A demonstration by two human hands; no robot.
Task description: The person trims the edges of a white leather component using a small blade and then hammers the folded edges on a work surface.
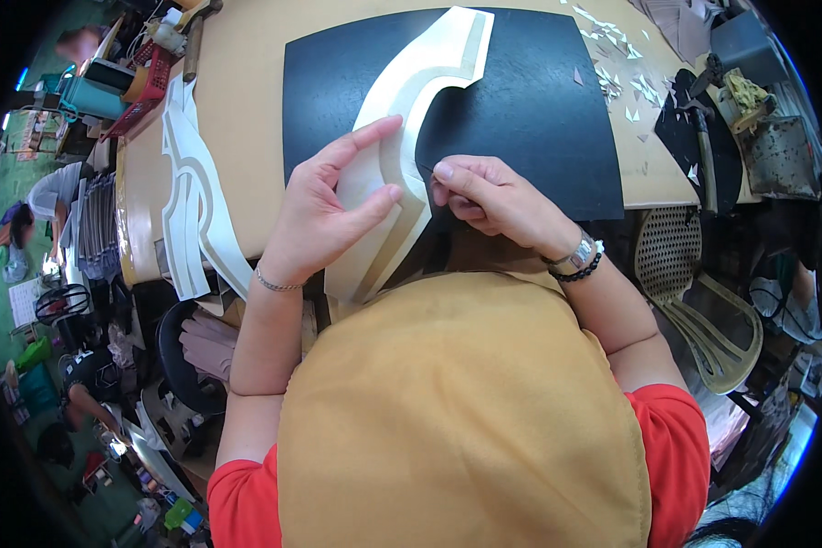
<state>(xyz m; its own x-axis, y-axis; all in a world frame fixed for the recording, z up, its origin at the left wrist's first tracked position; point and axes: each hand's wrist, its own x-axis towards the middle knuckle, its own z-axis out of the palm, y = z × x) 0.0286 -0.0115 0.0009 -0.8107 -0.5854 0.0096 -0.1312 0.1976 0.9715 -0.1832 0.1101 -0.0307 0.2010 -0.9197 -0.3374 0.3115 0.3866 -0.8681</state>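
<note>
Our curved cream panel [396, 163] overhung the near edge of the black mat [539, 119] — our left hand [331, 208] spread wide to steady the panel, our right hand [495, 194] pinching a slim dark tool [425, 168], best guided lightly.

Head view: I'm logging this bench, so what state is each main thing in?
Black mat, flat on the table
Curved cream piece, running past the mat's near edge
Left hand, thumb and forefinger spread on the piece
Right hand, pinched on a thin dark object, mostly hidden
White strips, overlapping
Pale scraps, scattered
Hammer at right, lying on a dark pad
</note>
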